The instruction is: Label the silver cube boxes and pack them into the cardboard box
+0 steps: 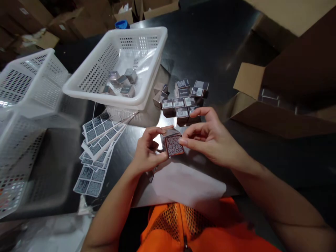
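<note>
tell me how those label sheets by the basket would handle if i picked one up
The label sheets look thin and fanned in a loose pile, so one would likely flop and bend. Probably very light. Overlapping as they do, they may slide apart if pushed across the smooth dark table.

I read the scene as dim overall. Overhead light produces glare patches on the dark table [210, 45], strongest near its centre. The white basket [78, 87] is overexposed at its rim. Edges show wide-angle bending and blur, especially lower left. Centre focus is soft.
</note>
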`<state>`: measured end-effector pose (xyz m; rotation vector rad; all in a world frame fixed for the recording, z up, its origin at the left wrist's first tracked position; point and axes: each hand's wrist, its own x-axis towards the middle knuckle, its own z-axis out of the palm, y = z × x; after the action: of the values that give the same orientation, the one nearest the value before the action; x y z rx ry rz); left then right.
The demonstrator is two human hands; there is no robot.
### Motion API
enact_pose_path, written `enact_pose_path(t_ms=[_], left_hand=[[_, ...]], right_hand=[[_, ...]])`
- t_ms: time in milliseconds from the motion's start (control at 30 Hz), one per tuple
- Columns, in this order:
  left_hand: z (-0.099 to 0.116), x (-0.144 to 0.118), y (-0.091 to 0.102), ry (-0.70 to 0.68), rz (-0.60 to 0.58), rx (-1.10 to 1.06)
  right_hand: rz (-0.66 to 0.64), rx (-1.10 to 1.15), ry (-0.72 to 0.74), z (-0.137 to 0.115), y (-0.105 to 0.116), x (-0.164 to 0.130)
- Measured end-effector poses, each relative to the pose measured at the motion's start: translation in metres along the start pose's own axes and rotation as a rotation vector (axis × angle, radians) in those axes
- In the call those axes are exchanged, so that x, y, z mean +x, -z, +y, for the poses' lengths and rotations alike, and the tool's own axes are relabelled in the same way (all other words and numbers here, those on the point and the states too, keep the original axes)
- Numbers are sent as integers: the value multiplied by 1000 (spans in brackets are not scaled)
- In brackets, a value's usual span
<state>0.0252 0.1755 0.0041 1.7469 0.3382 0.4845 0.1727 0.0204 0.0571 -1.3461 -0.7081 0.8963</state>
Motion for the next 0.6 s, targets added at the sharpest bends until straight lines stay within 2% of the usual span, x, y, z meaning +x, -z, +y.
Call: enact_pose_path(t_ms=[367, 600], left_hand=[[0, 0, 1, -41, -37, -16], [0, -1, 0, -6, -17, 2]], right_hand=[[-44, 27, -50, 1, 2, 1], [-19, -4, -25, 2, 1, 0]])
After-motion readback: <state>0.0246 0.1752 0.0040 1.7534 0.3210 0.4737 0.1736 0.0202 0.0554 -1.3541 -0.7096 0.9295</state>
